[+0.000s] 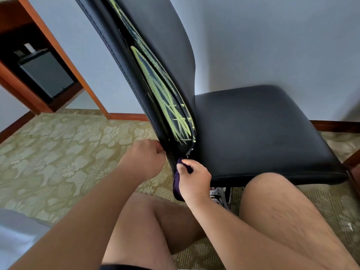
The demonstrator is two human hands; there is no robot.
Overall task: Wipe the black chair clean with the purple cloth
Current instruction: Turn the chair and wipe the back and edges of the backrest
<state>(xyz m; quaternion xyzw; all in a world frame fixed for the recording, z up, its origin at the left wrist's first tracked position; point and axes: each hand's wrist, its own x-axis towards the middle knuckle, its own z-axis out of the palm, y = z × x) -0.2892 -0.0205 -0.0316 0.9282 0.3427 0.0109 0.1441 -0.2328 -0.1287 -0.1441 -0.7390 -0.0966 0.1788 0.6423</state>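
The right hand [194,180] pinched the purple cloth [177,189], mostly hidden behind its palm, at the backrest base of the black chair [253,133]. The left hand [144,158] gripped the backrest's rear edge with curled fingers, their tips hidden.

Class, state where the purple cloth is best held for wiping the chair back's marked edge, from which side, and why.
Probably the bunched upper end of the purple cloth, where the right hand pinches it, coming from the seat side. The rest hangs limp below, so only a gathered wad can press on the yellow-green marks; the left hand holds the chair back's other edge.
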